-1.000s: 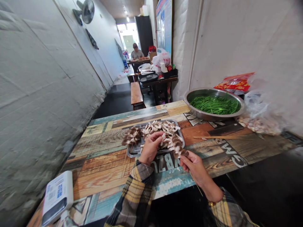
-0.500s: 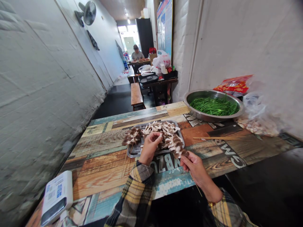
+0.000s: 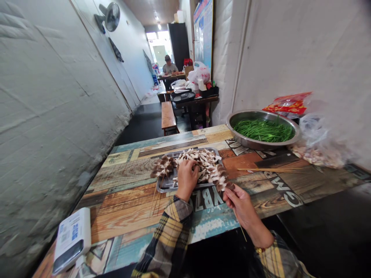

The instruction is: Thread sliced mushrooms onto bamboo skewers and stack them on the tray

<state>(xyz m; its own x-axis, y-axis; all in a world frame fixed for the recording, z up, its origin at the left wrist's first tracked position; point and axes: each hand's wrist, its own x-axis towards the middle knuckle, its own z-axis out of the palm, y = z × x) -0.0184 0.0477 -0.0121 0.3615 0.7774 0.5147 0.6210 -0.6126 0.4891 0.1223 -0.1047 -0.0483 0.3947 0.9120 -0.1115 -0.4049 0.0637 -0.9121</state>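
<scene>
My right hand [image 3: 242, 206] is closed on a skewer of oyster mushrooms [image 3: 218, 177], gripping it just below the threaded pieces. The bare stick end sticks out under the hand toward me. My left hand [image 3: 187, 179] lies over a pile of loose torn mushrooms [image 3: 199, 156], fingers curled in among them. What its fingertips hold is hidden. The pile sits in a shallow clear plastic tray [image 3: 165, 187]. At the tray's left side rest finished mushroom skewers [image 3: 162, 166], their sticks pointing toward me.
Several bare bamboo skewers [image 3: 269, 169] lie on the patterned table [image 3: 124, 200] to the right. Behind them are a steel basin [image 3: 262, 145] of green chives and plastic bags [image 3: 315, 135]. A white box-like device [image 3: 72, 237] stands front left. A person [image 3: 170, 67] sits at a far table.
My left hand has moved slightly right and dipped its fingers into the mushroom pile; before, they were pinched together above it. My right hand keeps hold of the mushroom skewer, almost still.
</scene>
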